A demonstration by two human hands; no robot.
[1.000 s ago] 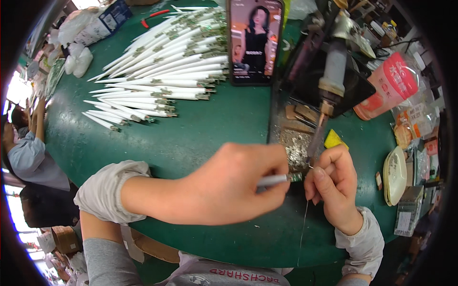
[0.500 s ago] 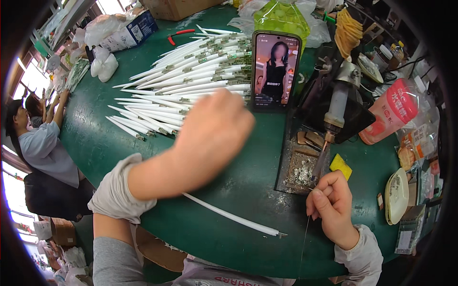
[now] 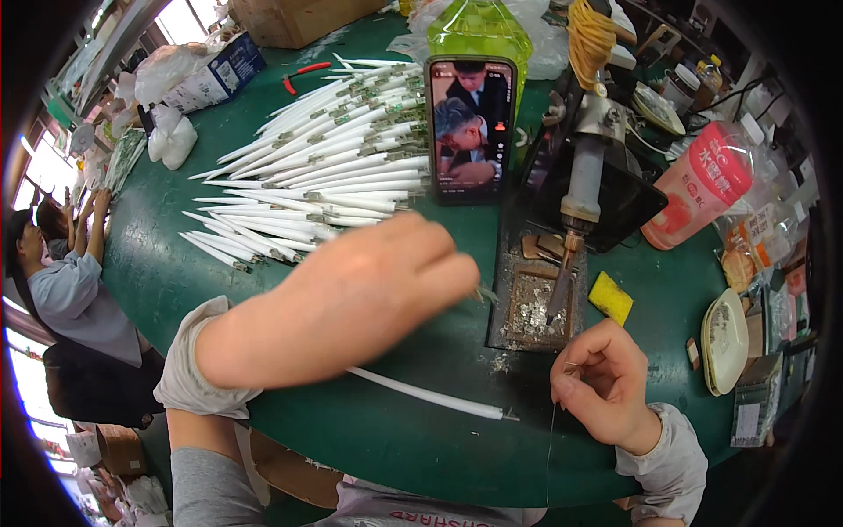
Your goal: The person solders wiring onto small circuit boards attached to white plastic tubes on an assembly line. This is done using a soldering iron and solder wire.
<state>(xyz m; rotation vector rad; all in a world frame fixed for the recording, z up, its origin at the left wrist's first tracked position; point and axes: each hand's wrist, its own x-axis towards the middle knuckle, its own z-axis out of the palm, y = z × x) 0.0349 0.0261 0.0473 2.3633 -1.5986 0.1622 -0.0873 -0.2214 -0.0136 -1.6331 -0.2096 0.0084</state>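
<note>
My left hand (image 3: 378,285), blurred by motion, is closed above the table's middle. A small greenish piece (image 3: 485,293) sticks out at its fingertips; the rest of that piece is hidden. Below this hand lies a single white tube (image 3: 430,395) with a short metallic end, its far-left part covered by my forearm. My right hand (image 3: 606,386) pinches a thin solder wire (image 3: 551,457), which hangs toward the table's near edge. Ahead of the right hand, a soldering iron (image 3: 575,228) is fixed tip down over a tray (image 3: 493,321) with solder bits.
Many white tubes with green ends lie in a pile (image 3: 325,162) at the back left. A phone (image 3: 471,132) leans on a green bottle (image 3: 479,31). A yellow sponge (image 3: 610,299), pink bottle (image 3: 698,189) and plates (image 3: 724,342) stand right. Another person (image 3: 70,281) sits far left.
My left hand has moved from the tube pile toward me and to the right, bringing the small greenish piece into sight. My right hand keeps its pinch on the wire. The phone's picture has changed.
</note>
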